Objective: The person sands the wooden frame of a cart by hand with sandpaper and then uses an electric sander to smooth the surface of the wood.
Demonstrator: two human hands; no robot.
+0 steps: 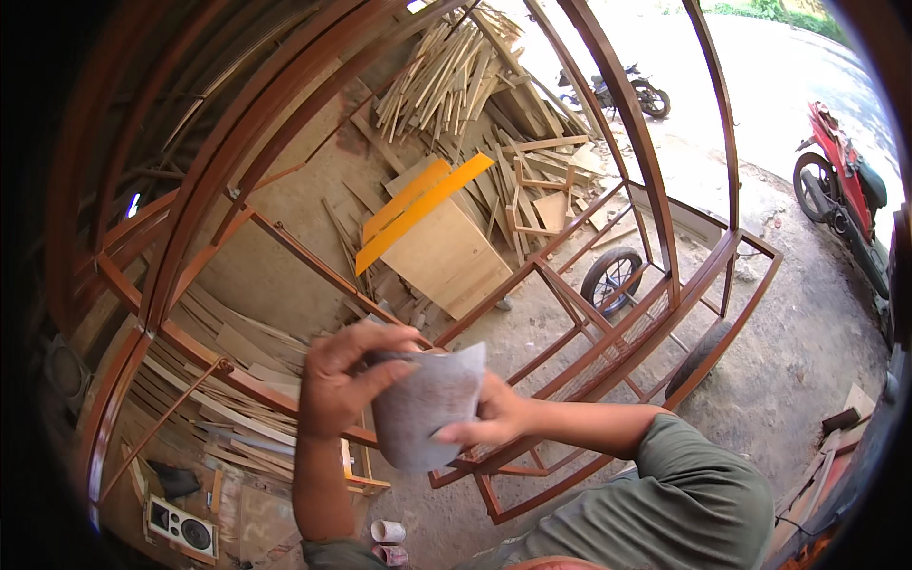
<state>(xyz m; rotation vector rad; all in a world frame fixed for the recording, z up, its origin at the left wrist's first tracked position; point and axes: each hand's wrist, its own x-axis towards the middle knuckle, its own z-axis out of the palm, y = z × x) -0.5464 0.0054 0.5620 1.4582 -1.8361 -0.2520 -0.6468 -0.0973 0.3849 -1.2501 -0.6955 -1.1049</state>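
Observation:
A worn grey sheet of what looks like sandpaper (423, 418), with reddish-brown smudges, is bent into a curve in front of me. My left hand (351, 375) pinches its upper left edge between thumb and fingers. My right hand (489, 413) grips its right side, thumb on the face and the other fingers mostly hidden behind. Both hands are closed on the sheet, above a reddish-brown metal frame (608, 375) with wheels. Motion slightly blurs the hands and sheet.
Brown frame posts (632, 114) rise around me. Beyond lie a plywood panel (446, 252), orange strips (427, 211) and a heap of wood scraps (446, 76). A spoked wheel (611, 282) sits within the frame. A red motorcycle (841, 180) stands at right, a speaker (180, 527) lower left.

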